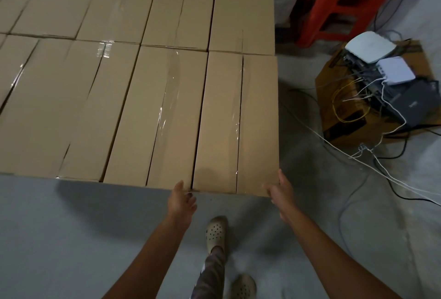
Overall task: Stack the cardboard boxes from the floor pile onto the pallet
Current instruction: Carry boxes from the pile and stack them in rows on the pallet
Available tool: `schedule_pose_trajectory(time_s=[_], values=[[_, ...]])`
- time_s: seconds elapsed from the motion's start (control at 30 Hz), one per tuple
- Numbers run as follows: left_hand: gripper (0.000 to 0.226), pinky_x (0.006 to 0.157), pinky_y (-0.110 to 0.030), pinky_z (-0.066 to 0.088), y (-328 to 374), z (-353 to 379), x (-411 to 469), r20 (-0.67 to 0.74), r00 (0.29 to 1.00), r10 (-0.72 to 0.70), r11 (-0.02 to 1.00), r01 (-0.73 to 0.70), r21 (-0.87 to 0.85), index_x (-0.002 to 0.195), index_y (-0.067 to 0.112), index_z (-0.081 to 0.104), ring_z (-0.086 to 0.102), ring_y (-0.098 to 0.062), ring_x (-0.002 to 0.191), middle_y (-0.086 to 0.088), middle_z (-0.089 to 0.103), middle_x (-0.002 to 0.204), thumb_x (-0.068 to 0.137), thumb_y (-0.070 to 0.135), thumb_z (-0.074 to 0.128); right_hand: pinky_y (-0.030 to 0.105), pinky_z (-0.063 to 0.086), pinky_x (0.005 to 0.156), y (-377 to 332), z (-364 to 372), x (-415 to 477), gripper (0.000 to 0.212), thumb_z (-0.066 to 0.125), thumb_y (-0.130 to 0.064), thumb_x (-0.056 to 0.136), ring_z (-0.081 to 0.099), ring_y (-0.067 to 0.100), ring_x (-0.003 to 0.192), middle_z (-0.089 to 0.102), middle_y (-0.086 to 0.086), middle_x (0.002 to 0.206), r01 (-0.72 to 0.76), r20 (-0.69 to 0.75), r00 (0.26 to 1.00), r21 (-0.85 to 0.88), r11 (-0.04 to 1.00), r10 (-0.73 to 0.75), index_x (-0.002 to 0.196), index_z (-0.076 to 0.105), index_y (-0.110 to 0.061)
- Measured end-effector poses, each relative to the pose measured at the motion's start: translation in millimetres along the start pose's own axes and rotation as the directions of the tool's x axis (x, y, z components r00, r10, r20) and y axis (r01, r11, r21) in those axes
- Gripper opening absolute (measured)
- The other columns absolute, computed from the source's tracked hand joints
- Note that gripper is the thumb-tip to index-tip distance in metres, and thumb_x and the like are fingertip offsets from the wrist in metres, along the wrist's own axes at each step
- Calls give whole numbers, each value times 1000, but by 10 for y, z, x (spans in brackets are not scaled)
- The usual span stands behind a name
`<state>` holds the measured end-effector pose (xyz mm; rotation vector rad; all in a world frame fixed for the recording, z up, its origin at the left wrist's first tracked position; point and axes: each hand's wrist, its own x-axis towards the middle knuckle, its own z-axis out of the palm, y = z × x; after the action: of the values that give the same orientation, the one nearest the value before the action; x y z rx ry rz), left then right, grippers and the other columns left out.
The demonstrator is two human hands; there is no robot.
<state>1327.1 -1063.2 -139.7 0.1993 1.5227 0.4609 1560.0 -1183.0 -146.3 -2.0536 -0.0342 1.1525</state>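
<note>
Cardboard, tan and taped: box [238, 119] at the near right corner of the stack's top layer, flush against neighbouring boxes [152, 112] to its left and behind. Clasped at its near edge by both grips: left grip [182, 199] at the left seam, thumb on top, fingers curled down the front; right grip [279, 191] wrapped round the right corner. Below, grey floor [71, 239] and clogs [216, 233]. Off right, red stool [334, 0], cabled devices [381, 67] on a carton [343, 131].
</note>
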Motion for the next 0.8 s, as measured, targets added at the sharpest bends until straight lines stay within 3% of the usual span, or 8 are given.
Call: schedule_pose_trajectory(time_s=[0.07, 0.13, 0.17, 0.23, 0.37, 0.47, 0.6, 0.8], values=[[33, 81, -40, 47, -150, -84, -82, -138, 921, 364, 855, -272, 441, 124, 2, 55, 59, -30, 96, -19, 59, 110, 99, 23, 59, 29, 35, 109, -17, -27, 2, 91, 69, -3, 88, 45, 27, 137, 40, 12, 156, 41, 30, 999, -212, 977, -35, 160, 15, -9], [53, 92, -43, 45, -227, -136, -183, 62, 660, 749, 405, -529, 746, 139, 3, 48, 51, -30, 115, -19, 52, 126, 92, 17, 69, 28, 27, 115, -13, -29, 10, 106, 77, -11, 84, 29, 32, 147, 21, 18, 163, 88, 66, 996, -479, 873, -64, 159, 3, -4], [59, 94, -42, 45, -223, -149, -193, 220, 509, 832, 159, -599, 785, 140, 5, 47, 47, -28, 118, -17, 49, 128, 88, 17, 73, 31, 24, 117, -5, -16, 17, 114, 80, -16, 82, 25, 36, 148, 13, 21, 164, 114, 88, 993, -564, 818, -78, 159, -4, -3], [75, 106, -46, 40, -121, -133, -50, 540, 358, 762, -224, -636, 739, 144, 8, 42, 37, -33, 134, -20, 42, 144, 82, 26, 80, 37, 25, 120, -29, 5, 15, 124, 82, -20, 78, 24, 40, 147, 7, 21, 164, 163, 119, 987, -653, 740, -112, 158, -11, -7], [128, 121, -56, 7, 81, -60, 409, 807, 469, 360, -655, -489, 576, 160, 18, 1, -8, -35, 154, -17, -2, 168, 69, 62, 80, 41, 20, 121, -190, 22, 31, 126, 81, -18, 79, 11, 44, 151, -13, 20, 165, 221, 188, 975, -765, 604, -119, 158, -17, -22], [147, 121, -57, 0, 161, -61, 616, 803, 534, 264, -777, -376, 505, 159, 15, -15, -15, -37, 153, -16, -14, 167, 61, 60, 86, 44, 24, 120, -268, 34, 60, 139, 89, -22, 73, 11, 47, 151, -27, 19, 162, 191, 190, 980, -815, 547, -60, 157, -23, -27], [135, 121, -54, 7, 182, -108, 700, 835, 456, 309, -782, -378, 496, 161, 13, -4, -2, -37, 154, -16, -3, 168, 65, 32, 89, 47, 36, 114, -202, 75, 16, 149, 93, -25, 68, 11, 50, 149, -37, 19, 158, 221, 206, 975, -871, 438, -83, 155, -28, -29], [127, 120, -56, 20, 250, -139, 712, 865, 414, 283, -758, -456, 466, 159, 12, 11, 14, -38, 152, -16, 16, 166, 64, 36, 91, 42, 47, 101, -1, 188, 40, 129, 81, -9, 79, 22, 47, 143, -24, 12, 162, 229, 107, 963, -812, 537, -249, 156, -18, -39]])
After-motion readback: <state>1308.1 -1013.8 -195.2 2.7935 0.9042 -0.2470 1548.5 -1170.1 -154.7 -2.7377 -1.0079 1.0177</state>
